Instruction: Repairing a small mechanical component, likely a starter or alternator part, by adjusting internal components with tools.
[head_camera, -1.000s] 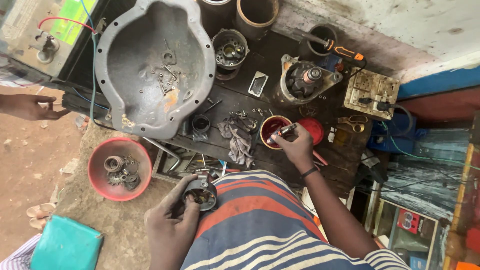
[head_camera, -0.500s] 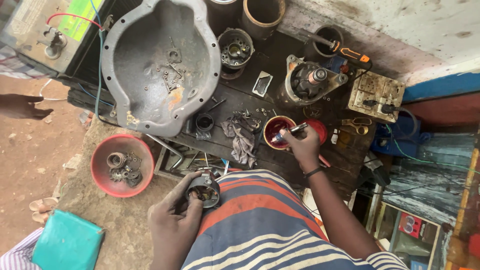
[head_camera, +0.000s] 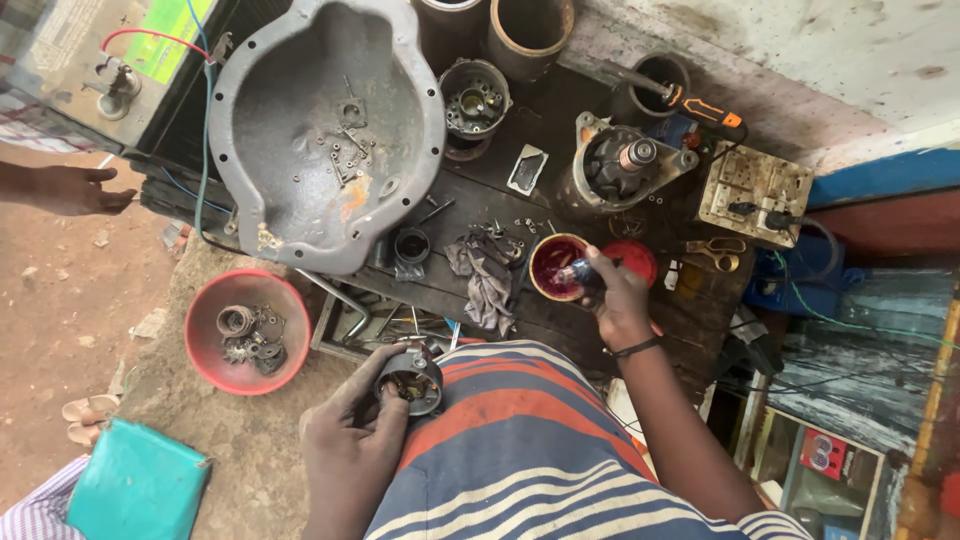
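My left hand (head_camera: 348, 430) grips a small round metal motor housing (head_camera: 410, 379) held against my striped shirt. My right hand (head_camera: 615, 297) reaches over a small tin of red grease (head_camera: 552, 266) on the dark workbench (head_camera: 560, 320), with a thin tool or brush pinched in the fingers and its tip over the tin. A red lid (head_camera: 636, 257) lies just behind that hand. What exactly the fingers pinch is too small to make out.
A large grey metal pan (head_camera: 320, 130) with loose screws sits at the upper left. A red bowl (head_camera: 245, 330) of gears rests on the ground at left. A starter motor (head_camera: 615, 165), rag (head_camera: 485, 275), socket box (head_camera: 755, 190), scissors (head_camera: 715, 250) crowd the bench. Another person's hand (head_camera: 75, 188) shows far left.
My right hand has moved down to the grease tin, its tool tip now over the red grease. The left hand keeps the housing in place. The view shifted slightly.
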